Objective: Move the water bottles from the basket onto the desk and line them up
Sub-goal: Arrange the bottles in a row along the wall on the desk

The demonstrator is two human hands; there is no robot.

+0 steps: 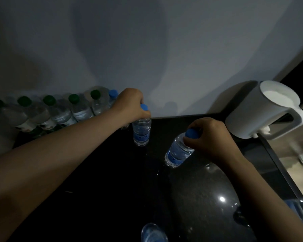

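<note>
My left hand grips the neck of an upright blue-capped water bottle that stands on the black desk near the wall. My right hand holds a second blue-capped bottle by its cap; this one is tilted, its base low over the desk. Along the wall to the left runs a row of several green-capped bottles, ending in one blue-capped bottle just behind my left hand. At the lower right edge a blue basket shows only in part.
A white electric kettle stands at the desk's back right corner, close to my right hand. A clear glass sits at the bottom edge. The desk's right edge drops off to a lighter floor. A pale wall backs the desk.
</note>
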